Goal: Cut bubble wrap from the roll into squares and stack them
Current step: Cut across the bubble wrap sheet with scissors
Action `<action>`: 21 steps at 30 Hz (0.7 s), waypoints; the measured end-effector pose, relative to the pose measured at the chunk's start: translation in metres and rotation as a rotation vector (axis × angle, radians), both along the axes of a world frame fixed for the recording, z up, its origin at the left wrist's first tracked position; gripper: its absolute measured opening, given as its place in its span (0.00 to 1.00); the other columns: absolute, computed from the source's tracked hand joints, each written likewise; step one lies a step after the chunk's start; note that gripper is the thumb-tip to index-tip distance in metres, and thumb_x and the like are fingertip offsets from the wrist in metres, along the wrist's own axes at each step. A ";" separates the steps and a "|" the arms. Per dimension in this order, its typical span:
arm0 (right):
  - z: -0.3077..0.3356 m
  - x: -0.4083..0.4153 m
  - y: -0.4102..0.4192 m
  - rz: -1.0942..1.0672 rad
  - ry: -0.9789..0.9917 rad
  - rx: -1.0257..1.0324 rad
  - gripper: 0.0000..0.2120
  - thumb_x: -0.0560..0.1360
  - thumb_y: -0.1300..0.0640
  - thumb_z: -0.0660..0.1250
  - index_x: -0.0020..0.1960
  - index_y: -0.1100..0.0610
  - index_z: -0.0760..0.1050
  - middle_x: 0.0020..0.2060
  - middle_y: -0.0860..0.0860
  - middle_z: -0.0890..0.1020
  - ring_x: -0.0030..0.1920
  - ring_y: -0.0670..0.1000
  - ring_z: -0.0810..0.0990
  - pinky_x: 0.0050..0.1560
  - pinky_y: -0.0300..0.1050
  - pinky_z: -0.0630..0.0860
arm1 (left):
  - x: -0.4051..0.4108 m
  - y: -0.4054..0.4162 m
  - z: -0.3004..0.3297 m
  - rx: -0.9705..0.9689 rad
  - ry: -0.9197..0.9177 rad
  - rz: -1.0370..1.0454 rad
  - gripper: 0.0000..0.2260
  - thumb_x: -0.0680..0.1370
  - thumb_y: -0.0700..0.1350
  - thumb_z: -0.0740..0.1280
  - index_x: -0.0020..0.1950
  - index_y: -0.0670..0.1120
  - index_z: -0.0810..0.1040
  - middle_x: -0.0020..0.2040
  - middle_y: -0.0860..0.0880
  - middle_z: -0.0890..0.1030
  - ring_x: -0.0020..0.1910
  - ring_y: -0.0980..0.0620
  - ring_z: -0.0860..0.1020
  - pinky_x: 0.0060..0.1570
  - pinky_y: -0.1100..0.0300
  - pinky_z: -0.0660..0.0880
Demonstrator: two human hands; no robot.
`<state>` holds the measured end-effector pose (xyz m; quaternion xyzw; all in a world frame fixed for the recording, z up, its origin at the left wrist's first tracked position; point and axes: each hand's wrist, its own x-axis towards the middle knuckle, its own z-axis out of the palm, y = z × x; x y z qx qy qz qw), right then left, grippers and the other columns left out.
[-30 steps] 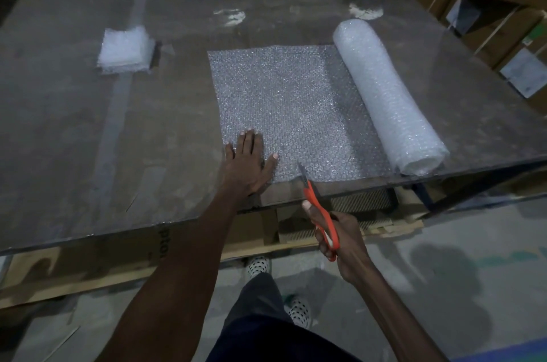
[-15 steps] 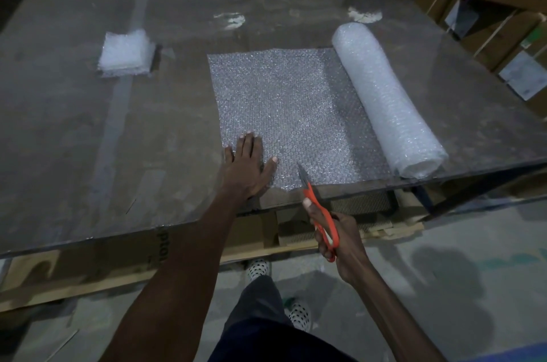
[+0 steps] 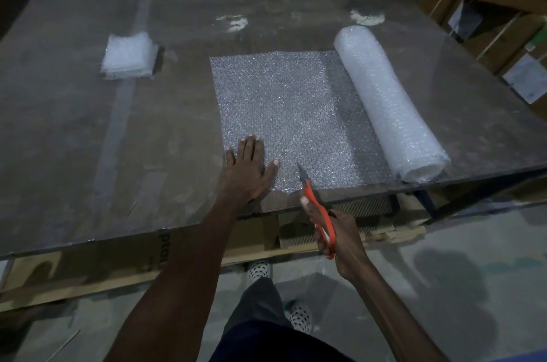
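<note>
On the grey counter (image 3: 88,130), a roll of bubble wrap (image 3: 387,101) lies on its side at the right, its long axis running from the far middle toward the near right corner, with its near end just short of the counter's front edge. An unrolled sheet (image 3: 284,113) spreads flat from the roll to the left, its free edge parallel to the roll and its near edge close to the front of the counter.

The left hand (image 3: 247,172) lies flat on the sheet's near left corner, fingers straight and pointing away from the person, the thumb spread out to the right; it presses the wrap down. The right hand (image 3: 337,231) is curled round the orange handles of a pair of scissors (image 3: 313,202), held out in front of the counter's edge. The scissors point away from the person and slightly left, their long axis roughly in line with the roll. The blade tips reach over the sheet's near edge, just right of the left thumb; whether the blades are parted cannot be told.

Well apart at the far left of the counter sits a small stack of cut squares (image 3: 128,55). Cardboard boxes (image 3: 503,6) stand beyond the counter at the right.
</note>
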<state>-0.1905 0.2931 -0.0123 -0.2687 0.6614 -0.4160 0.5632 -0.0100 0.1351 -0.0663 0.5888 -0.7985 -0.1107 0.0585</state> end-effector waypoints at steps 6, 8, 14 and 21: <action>-0.003 -0.002 -0.005 0.016 -0.030 0.005 0.20 0.68 0.42 0.79 0.36 0.55 0.75 0.24 0.52 0.74 0.22 0.48 0.69 0.24 0.39 0.65 | 0.000 -0.001 0.000 -0.002 -0.002 -0.003 0.36 0.81 0.66 0.41 0.82 0.45 0.48 0.82 0.45 0.47 0.81 0.46 0.44 0.77 0.39 0.45; -0.005 -0.003 -0.005 0.014 -0.026 -0.005 0.20 0.68 0.44 0.80 0.35 0.55 0.74 0.24 0.52 0.73 0.22 0.47 0.68 0.24 0.38 0.64 | 0.000 -0.001 -0.001 -0.002 -0.010 -0.003 0.36 0.81 0.66 0.41 0.82 0.45 0.48 0.82 0.45 0.47 0.81 0.46 0.44 0.77 0.39 0.45; -0.003 -0.001 -0.009 0.005 -0.028 -0.009 0.19 0.70 0.42 0.78 0.38 0.56 0.77 0.25 0.52 0.75 0.22 0.47 0.70 0.24 0.38 0.66 | 0.000 0.000 0.001 0.001 -0.004 0.000 0.36 0.81 0.66 0.41 0.82 0.45 0.47 0.82 0.45 0.47 0.81 0.46 0.44 0.77 0.39 0.45; -0.005 -0.001 -0.019 0.000 -0.045 0.008 0.18 0.70 0.44 0.79 0.42 0.58 0.79 0.25 0.52 0.75 0.21 0.47 0.69 0.23 0.38 0.64 | -0.001 0.000 0.001 -0.005 -0.010 0.000 0.36 0.81 0.66 0.42 0.82 0.45 0.48 0.82 0.45 0.48 0.81 0.46 0.45 0.77 0.40 0.45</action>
